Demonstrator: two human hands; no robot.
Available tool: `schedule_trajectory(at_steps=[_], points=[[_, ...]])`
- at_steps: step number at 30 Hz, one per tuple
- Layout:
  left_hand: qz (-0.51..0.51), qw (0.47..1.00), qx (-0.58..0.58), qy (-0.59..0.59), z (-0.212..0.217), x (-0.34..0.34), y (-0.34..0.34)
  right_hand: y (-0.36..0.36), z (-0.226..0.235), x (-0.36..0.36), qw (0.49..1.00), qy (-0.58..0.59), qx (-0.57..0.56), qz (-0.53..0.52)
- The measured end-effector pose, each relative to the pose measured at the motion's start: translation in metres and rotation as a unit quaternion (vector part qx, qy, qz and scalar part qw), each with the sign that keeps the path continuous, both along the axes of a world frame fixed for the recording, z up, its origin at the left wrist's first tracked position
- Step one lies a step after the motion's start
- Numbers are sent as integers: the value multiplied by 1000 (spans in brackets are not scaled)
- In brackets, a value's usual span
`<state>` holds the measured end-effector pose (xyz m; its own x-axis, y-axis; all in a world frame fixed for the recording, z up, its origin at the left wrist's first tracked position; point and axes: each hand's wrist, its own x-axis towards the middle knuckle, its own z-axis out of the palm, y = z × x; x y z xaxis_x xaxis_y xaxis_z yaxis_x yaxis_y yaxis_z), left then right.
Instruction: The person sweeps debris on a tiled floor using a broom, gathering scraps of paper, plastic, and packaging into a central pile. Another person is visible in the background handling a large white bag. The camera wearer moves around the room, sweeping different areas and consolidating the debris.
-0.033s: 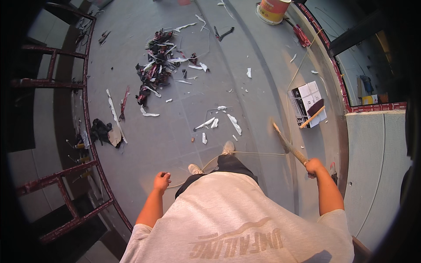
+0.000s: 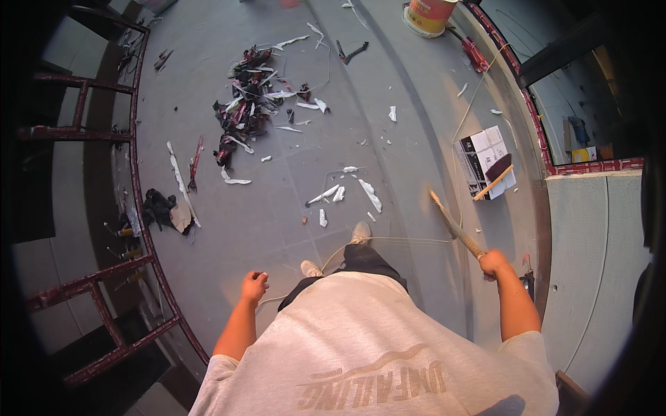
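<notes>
Watching remotely, I'm fearing the cord (image 2: pixel 416 240) by the shoes (image 2: pixel 361 233) could cause a trip; the right hand's (image 2: pixel 493 264) fingers are gripping the stick (image 2: pixel 460 233) near the box (image 2: pixel 490 143), the left hand's (image 2: pixel 254 285) hold unclear.

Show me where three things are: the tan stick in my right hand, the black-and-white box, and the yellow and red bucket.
Tan stick (image 2: pixel 459 230): head view, middle of its shaft.
Black-and-white box (image 2: pixel 490 141): head view, its white face.
Bucket (image 2: pixel 431 15): head view, its side wall.
</notes>
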<state>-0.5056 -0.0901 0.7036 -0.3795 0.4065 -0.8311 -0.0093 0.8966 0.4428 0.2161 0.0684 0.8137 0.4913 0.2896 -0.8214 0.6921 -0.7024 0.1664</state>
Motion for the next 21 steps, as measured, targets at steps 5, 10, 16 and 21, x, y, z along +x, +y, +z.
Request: schedule_trajectory(at_steps=[5, 10, 16, 21], points=[[-27, 999, 43, 1, 17, -28, -2, -55, -8, -81, 994, 20, 102, -19], [-30, 998, 46, -20, -9, -78, -47, -107, -35, -149, 990, 5, 142, -2], [22, 998, -50, -28, -37, -142, -153, -150, -41, -248, 926, 168, 172, -291], [104, 990, -78, -46, -40, -163, -238, -143, -91, -339, 869, 223, 71, -437]])
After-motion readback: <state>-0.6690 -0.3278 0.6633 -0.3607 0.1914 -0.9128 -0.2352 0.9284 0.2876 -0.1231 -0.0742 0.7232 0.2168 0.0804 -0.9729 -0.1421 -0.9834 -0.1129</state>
